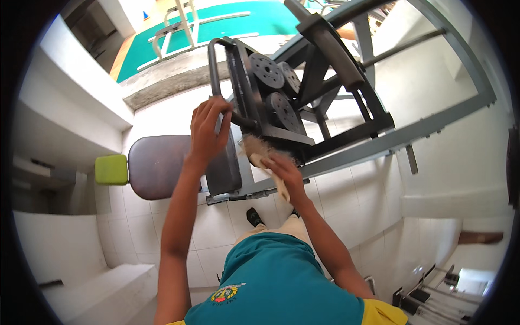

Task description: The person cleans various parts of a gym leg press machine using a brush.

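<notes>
My left hand (209, 128) has its fingers curled over the bend of a curved black metal handle (213, 69) on a gym machine. In my right hand (287, 175) is a hand brush (260, 149) with a pale wooden handle and fluffy light-brown bristles. The bristles are blurred and lie against or just in front of the machine's dark lower frame (284, 143); contact cannot be made out. Several round grey weight plates (267, 70) sit behind the handle. Left of my hands is the machine's dark padded backrest (160, 167), with a lime-green headrest (111, 170) at its end.
A long grey steel beam (390, 136) runs right from the seat pad (223, 172), and a black foam roller (337, 55) juts out above it. My feet stand on white floor tiles (215, 231). Beyond a concrete ledge (174, 83) lies green flooring (227, 26) with a white-framed bench.
</notes>
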Tool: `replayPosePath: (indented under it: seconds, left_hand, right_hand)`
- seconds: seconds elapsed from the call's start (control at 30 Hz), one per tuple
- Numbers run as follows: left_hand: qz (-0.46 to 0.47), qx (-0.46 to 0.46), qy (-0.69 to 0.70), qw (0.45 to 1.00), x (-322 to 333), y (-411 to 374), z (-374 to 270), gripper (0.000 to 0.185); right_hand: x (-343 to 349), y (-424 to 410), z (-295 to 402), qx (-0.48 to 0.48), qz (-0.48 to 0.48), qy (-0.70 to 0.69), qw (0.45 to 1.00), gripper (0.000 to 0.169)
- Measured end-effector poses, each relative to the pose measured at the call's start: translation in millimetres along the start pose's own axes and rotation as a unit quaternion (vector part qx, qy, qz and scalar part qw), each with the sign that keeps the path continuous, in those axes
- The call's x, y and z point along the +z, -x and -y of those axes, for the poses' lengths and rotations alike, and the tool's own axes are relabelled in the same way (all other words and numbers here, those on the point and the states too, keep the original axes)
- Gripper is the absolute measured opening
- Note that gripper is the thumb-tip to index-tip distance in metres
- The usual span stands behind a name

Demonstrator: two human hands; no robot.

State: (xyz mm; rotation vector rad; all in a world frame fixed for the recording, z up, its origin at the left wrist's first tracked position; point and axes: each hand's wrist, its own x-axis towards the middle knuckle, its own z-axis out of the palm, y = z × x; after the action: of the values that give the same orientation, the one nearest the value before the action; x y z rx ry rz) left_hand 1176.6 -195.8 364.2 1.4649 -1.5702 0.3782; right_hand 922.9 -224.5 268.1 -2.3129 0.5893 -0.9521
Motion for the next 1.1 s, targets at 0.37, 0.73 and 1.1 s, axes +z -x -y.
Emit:
replayPosePath:
  seconds: [0.37, 0.73, 1.1]
  left_hand:
    - [0.112, 0.116, -0.119, 0.98, 50.3, -19.5, 38.3, 0.021]
    - [0.07, 0.125, -0.112, 0.983, 54.4, -21.2, 35.9, 0.018]
    - [0.099, 0.173, -0.069, 0.977, 50.9, -23.3, 52.4, 0.01]
  right_hand:
    - [-4.3, 89.2, -101.6, 0.378, -0.011, 0.197, 0.904, 0.033]
    - [-25.4, 20.7, -101.7, 0.408, -0.001, 0.238, 0.881, 0.029]
    - [-26.8, -1.5, 7.6, 0.256, 0.002, -0.043, 0.966, 0.021]
